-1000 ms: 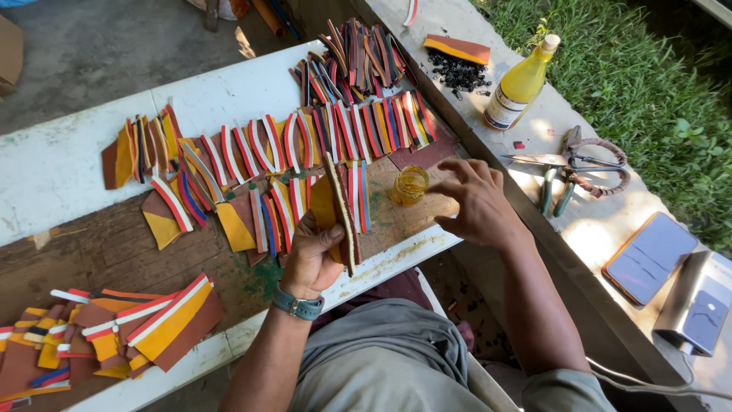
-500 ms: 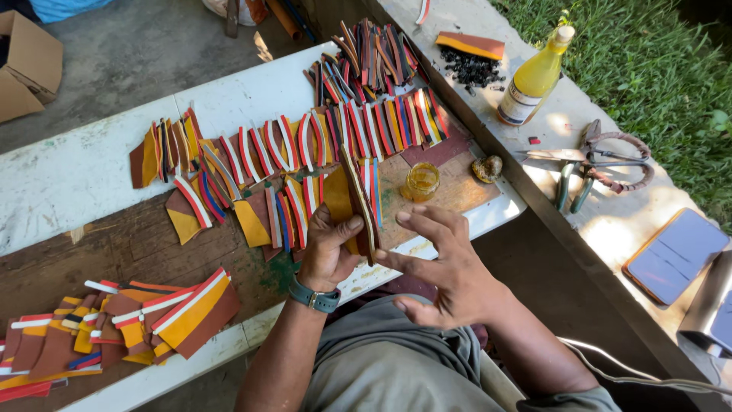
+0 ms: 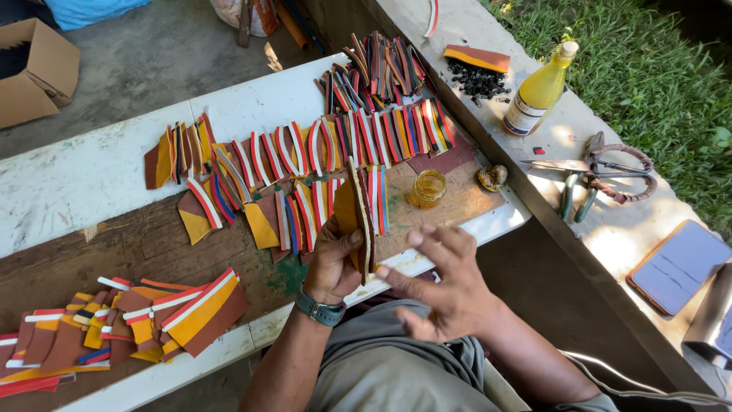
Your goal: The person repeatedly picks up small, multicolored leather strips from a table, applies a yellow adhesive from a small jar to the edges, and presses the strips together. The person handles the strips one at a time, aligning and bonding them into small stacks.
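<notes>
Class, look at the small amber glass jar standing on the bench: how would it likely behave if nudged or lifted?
The small amber jar looks squat and wide, so a nudge would probably slide it rather than tip it. It stands open, without a lid, so its contents could spill if knocked. Being glass, it is likely fragile and smooth to grip, and it stands close to the bench edge.

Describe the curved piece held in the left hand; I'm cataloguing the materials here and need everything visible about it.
The curved layered strip is long, narrow and gently bowed, seen edge-on with a tan edge and a dark brown side, apparently leather or rubber. The left hand grips its lower part, holding it roughly upright above the wooden bench. The right hand's fingertips reach its lower end. Striped pieces lie behind it.
</notes>
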